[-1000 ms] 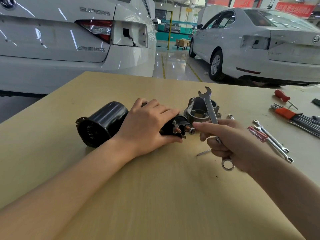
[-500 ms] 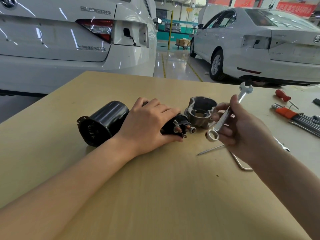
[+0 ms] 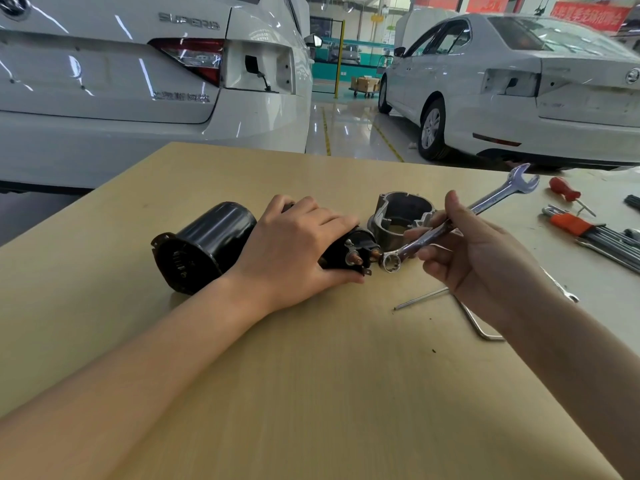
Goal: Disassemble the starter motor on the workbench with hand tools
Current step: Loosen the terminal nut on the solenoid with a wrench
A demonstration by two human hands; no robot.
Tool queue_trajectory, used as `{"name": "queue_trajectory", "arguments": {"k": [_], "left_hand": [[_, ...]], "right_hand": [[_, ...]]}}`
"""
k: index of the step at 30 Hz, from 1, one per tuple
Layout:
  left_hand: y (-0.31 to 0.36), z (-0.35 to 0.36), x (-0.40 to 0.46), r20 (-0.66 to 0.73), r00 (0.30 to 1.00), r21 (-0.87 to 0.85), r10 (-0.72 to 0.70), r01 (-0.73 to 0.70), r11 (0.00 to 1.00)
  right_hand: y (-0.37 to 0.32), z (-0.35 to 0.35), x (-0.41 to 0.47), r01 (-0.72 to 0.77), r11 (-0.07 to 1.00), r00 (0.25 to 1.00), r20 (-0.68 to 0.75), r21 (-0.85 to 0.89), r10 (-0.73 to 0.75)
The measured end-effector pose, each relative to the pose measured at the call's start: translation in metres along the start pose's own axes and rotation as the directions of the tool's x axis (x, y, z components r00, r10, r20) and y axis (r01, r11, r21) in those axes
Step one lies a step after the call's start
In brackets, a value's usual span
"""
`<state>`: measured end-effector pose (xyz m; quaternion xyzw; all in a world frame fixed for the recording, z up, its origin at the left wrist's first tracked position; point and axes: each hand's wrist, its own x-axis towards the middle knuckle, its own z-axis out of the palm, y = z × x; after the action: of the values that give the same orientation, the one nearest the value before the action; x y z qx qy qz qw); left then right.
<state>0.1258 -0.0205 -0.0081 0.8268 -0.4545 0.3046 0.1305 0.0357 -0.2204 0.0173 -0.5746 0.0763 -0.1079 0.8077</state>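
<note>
Head view: your left hand (image 3: 298, 251) presses flat, fingers together, pinning the starter motor (image 3: 207, 247) on the workbench (image 3: 311, 393) so it won't roll; your right hand (image 3: 474, 258) pinches the wrench (image 3: 450, 226), its ring end just beside the terminal stud (image 3: 375, 252).

— What surrounds the pale wooden workbench (image 3: 311, 393)?
— Two white saloon cars, one close on the left (image 3: 138, 98), another right (image 3: 519, 98), parked on a glossy grey floor with yellow lines (image 3: 346, 129).
</note>
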Motion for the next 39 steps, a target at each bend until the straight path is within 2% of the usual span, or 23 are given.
{"name": "queue_trajectory", "arguments": {"k": [17, 25, 32, 35, 39], "left_hand": [[0.000, -0.001, 0.000, 0.024, 1.000, -0.003, -0.006, 0.006, 1.000], [0.001, 0.000, 0.000, 0.004, 1.000, 0.003, -0.008, 0.008, 1.000], [0.000, -0.001, -0.001, 0.011, 1.000, -0.005, -0.011, 0.011, 1.000], [0.001, -0.001, -0.001, 0.010, 1.000, -0.003, -0.008, 0.008, 1.000], [0.002, -0.003, -0.001, 0.033, 0.999, -0.005, -0.016, 0.016, 1.000]], "right_hand": [[0.002, 0.009, -0.006, 0.130, 0.990, 0.992, 0.002, -0.047, -0.130], [0.004, 0.007, -0.003, 0.070, 0.997, 0.997, -0.039, -0.012, -0.071], [0.003, 0.011, -0.005, 0.091, 0.996, 0.995, -0.034, -0.015, -0.091], [0.001, 0.015, -0.009, 0.130, 0.988, 0.991, -0.034, -0.079, -0.133], [-0.003, 0.028, -0.014, 0.265, 0.927, 0.961, -0.007, -0.264, -0.276]]}}
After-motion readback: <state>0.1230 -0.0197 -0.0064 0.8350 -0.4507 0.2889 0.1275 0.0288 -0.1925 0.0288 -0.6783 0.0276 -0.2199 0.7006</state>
